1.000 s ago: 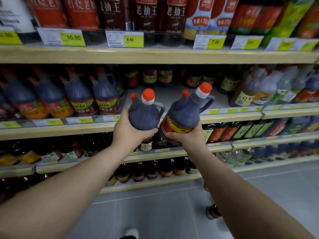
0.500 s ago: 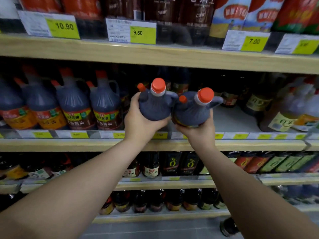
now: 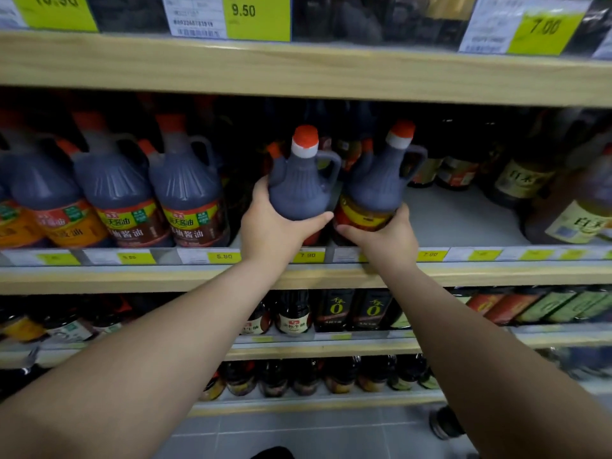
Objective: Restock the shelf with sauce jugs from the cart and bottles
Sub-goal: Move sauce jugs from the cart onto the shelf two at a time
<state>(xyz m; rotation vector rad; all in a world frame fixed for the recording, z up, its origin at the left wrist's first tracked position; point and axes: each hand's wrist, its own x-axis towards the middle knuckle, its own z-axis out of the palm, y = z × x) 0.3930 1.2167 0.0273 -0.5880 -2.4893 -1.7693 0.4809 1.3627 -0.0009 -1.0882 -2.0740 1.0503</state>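
Left hand [image 3: 271, 233] cups the lower belly of the first soy sauce jug [image 3: 298, 190], thumb laid across the front and fingers curled round its far side. The right hand [image 3: 384, 240] wraps the labelled base of the second soy sauce jug [image 3: 374, 193] in the same way. Both jugs stand upright just above the hands, side by side and about touching at the shoulder, over the front lip of the middle shelf [image 3: 198, 279]. The hands hide the bases, so I cannot tell whether they already rest on the board. Each jug is dark to the neck, so it is probably full and heavy for a single hand. The plastic body looks stiff and will likely not crush, but the smooth ribbed shoulders could slip in a palm. The low grip under the belly suits them, since it carries the weight from beneath, and the label band probably gives more purchase than the bare plastic above. The looped handle [image 3: 332, 167] beside each orange cap [image 3: 305, 137] is the other fair hold, better for lifting than for sliding a jug back. Left of the left hand stands a row of matching jugs [image 3: 188, 200]. Right of the right hand is bare grey shelf floor [image 3: 457, 217], with paler vinegar bottles [image 3: 526, 180] beyond.
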